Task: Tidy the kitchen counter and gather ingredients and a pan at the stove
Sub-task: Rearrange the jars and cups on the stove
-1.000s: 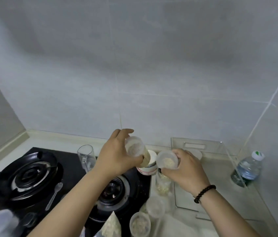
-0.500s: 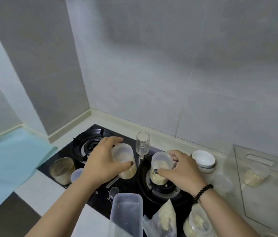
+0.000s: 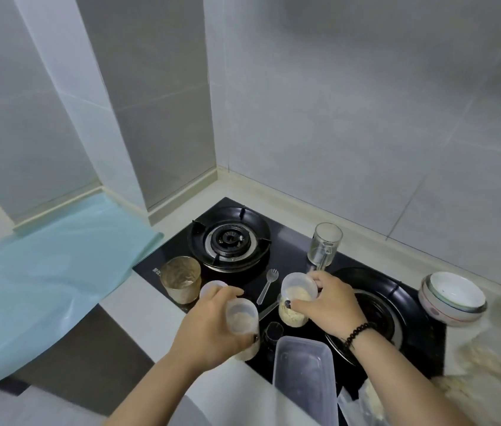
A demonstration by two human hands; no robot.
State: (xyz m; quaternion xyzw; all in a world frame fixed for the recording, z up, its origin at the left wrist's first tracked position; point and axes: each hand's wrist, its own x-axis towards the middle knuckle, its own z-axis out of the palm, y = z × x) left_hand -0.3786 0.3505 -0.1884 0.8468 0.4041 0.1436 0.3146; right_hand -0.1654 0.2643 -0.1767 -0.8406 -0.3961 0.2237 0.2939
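the left hand [image 3: 209, 330] wraps around a small plastic cup [image 3: 242, 318] with pale powder, above the front edge of the stove [image 3: 292, 241]. the right hand [image 3: 326, 302] grips a second cup [image 3: 297, 298] of pale flakes by its rim and side, just above the black glass. both cups look light, thin and easy to squeeze, so a hold low on the wall seems safer.

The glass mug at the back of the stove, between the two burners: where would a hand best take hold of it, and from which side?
By its handle. The glass mug stands upright, handle turned toward the person, so fingers could hook it from the near side. The right hand is nearer, but it grips a plastic cup, as the left hand does another.
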